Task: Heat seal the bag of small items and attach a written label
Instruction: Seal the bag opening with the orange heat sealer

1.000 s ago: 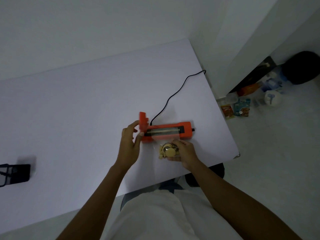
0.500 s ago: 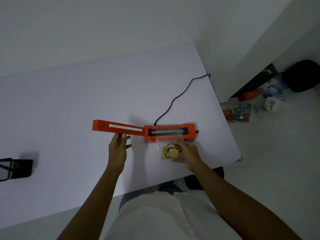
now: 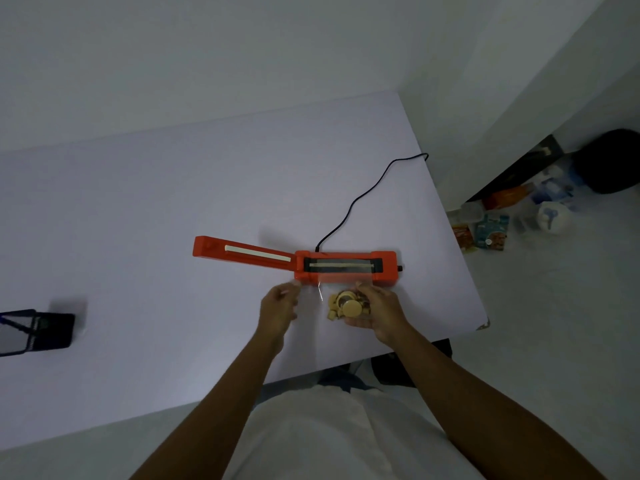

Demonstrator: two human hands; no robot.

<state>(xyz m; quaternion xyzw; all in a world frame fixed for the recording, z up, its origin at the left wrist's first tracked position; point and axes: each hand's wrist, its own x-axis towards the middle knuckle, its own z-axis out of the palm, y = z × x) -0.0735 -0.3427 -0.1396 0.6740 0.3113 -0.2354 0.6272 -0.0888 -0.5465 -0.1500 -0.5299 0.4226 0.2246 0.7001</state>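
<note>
An orange heat sealer lies on the white table, its lid swung fully open and flat to the left. A clear bag of small tan items sits just in front of the sealer, with its open top edge lying over the sealer's front. My right hand grips the bag's right side beside the items. My left hand is at the bag's upper left corner, with fingertips pinched on the plastic edge. No label or pen is in view.
A black power cable runs from the sealer to the table's far right edge. A black mesh holder and a dark object stand at the far left. Packets and bottles litter the floor on the right.
The sealer's lid went from upright to flat on the left. My left hand let go of it and moved right to the bag's corner. My right hand stayed on the bag.
</note>
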